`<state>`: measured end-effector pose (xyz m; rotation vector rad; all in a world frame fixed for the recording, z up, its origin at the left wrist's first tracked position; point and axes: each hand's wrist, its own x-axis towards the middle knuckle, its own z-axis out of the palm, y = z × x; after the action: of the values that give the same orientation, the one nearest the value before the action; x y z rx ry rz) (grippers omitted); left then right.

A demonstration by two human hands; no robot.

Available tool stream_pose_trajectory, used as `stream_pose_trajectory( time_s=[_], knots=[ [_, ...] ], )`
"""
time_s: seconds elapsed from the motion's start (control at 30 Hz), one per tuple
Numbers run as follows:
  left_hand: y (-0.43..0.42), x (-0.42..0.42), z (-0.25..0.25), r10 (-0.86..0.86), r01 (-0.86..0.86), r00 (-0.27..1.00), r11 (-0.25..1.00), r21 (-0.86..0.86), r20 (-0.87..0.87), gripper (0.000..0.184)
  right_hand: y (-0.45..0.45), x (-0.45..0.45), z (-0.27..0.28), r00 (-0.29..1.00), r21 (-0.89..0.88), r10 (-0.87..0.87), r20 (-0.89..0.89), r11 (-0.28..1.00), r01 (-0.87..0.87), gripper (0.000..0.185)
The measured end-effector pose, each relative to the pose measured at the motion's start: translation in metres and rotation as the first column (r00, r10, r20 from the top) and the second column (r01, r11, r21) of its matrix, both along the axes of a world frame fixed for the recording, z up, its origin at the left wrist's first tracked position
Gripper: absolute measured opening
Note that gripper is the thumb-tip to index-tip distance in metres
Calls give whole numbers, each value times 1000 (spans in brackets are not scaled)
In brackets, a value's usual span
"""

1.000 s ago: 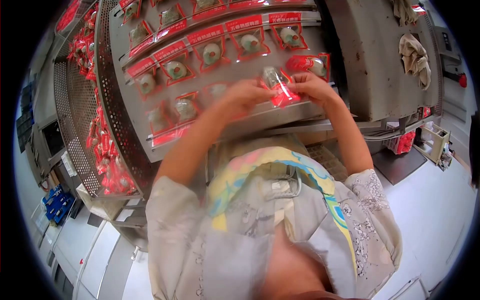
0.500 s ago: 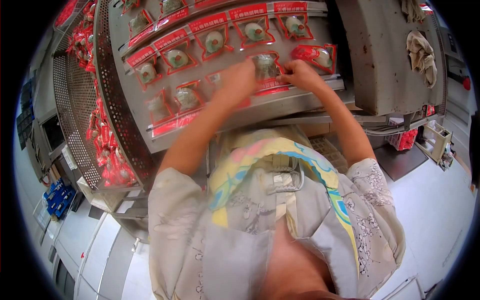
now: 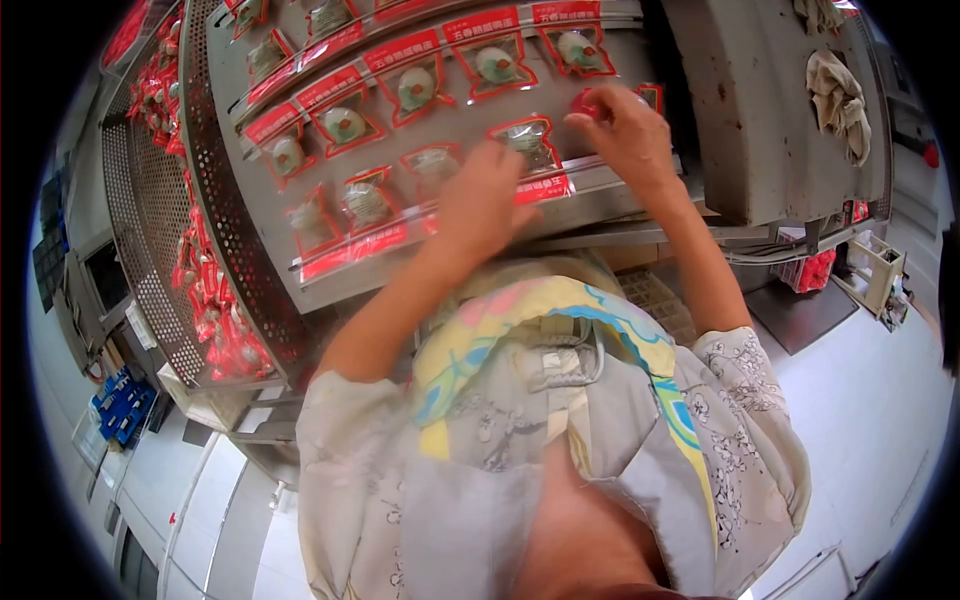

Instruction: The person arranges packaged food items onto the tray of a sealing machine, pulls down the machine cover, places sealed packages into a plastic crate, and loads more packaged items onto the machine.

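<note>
My right hand (image 3: 632, 140) is at the right end of the metal work surface, fingers curled over a red-edged egg packet (image 3: 651, 97) that it mostly hides. My left hand (image 3: 488, 198) hovers over the lower row, slightly blurred, its thumb apart from the fingers and nothing seen in it. Just beyond its fingertips lies a clear egg packet (image 3: 530, 142) with its red printed end (image 3: 543, 188) at the lower bar. Left of that hand, another egg packet (image 3: 368, 200) lies in the same row.
An upper row of egg packets (image 3: 415, 88) lies along a metal bar. A perforated metal tray (image 3: 150, 250) with heaped packets (image 3: 225, 320) stands at the left. At the right is a steel housing (image 3: 765, 120) with a cloth (image 3: 838, 100) on it.
My right hand has left the lower-row packet and moved up and right onto the packet at the end. My left hand has shifted slightly down, its thumb now apart.
</note>
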<state>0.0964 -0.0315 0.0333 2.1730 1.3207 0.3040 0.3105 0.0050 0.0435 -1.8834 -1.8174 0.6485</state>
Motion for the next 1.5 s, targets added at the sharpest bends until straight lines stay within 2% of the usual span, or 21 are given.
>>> stream_pose_trajectory(
  time_s=[0.03, 0.1, 0.13, 0.23, 0.33, 0.43, 0.47, 0.53, 0.57, 0.63, 0.67, 0.7, 0.77, 0.8, 0.93, 1.0, 1.07, 1.17, 1.27, 1.37, 1.5],
  knots=[
    [-1, 2, 2, -40, 33, 994, 997, 71, 102, 28, 2, 3, -1, 996, 93, 22, 90, 995, -30, 27],
    [-7, 1, -24, -179, 178, 984, 983, 54, 5, 27, 10, 11, -5, 961, 265, 35, 273, 958, -111, 29],
    [-6, 1, -30, -248, 250, 968, 967, 44, -43, 27, 11, 17, -13, 923, 158, 83, 375, 976, -152, 23],
    [-7, 3, -29, -277, 277, 961, 959, 51, -17, 32, 4, 30, -15, 929, 189, 166, 329, 953, -238, 17],
    [1, 11, -11, -181, 194, 966, 979, -57, 183, 30, -10, 43, -4, 967, 145, 203, 154, 963, -225, 8],
    [20, 45, 1, 178, -83, 938, 948, -306, 297, 29, -25, 51, 6, 970, 125, 241, -2, 963, -239, 10],
    [29, 58, -4, 266, -130, 897, 922, -364, 353, 35, -30, 53, 7, 966, 123, 252, -57, 962, -244, 11],
    [45, 85, -22, 330, -178, 908, 862, -475, 259, 40, -39, 59, 3, 947, 132, 295, -128, 951, -279, 13],
    [53, 95, -32, 357, -205, 910, 828, -522, 210, 42, -42, 60, 2, 947, 101, 221, -234, 974, -202, 13],
    [62, 105, -59, 282, -60, 933, 732, -679, 222, 43, -52, 60, 4, 900, 18, 59, -432, 998, -56, 13],
    [63, 110, -70, 246, 10, 941, 666, -746, 232, 44, -57, 63, 0, 863, 2, -69, -501, 997, 80, 21],
    [63, 111, -65, 313, 38, 912, 578, -815, 264, 42, -61, 72, -9, 838, -239, -219, -501, 965, 109, 25],
    [63, 109, -52, 445, 115, 847, 383, -917, 292, 39, -66, 91, -27, 769, -669, -501, -397, 731, 131, 36],
    [65, 108, -52, 518, 173, 809, 240, -955, 277, 35, -66, 89, -28, 781, -758, -513, -357, 647, 78, 49],
    [67, 104, -41, 505, 177, 827, 182, -967, 246, 33, -73, 82, -39, 451, -796, -697, -557, 603, -50, 51],
    [64, 101, -35, 492, 171, 837, 181, -968, 240, 33, -67, 85, -40, 363, -814, -739, -568, 570, -114, 50],
    [61, 100, -39, 477, 159, 839, 247, -956, 263, 36, -61, 87, -32, 308, -815, -756, -578, 553, -173, 47],
    [56, 96, -37, 498, 157, 816, 299, -941, 294, 40, -59, 87, -43, 547, -795, -634, -547, 598, -102, 44],
    [51, 92, -47, 543, 158, 782, 303, -940, 307, 44, -53, 88, -34, 646, -776, -541, -538, 617, -130, 38],
    [48, 87, -44, 555, 174, 766, 307, -936, 324, 44, -42, 93, -25, 827, -693, -295, -478, 705, -149, 41],
    [51, 83, -20, 471, 184, 814, 346, -920, 340, 40, -22, 99, -10, 909, -709, -106, -403, 664, -237, 33]
  ],
)
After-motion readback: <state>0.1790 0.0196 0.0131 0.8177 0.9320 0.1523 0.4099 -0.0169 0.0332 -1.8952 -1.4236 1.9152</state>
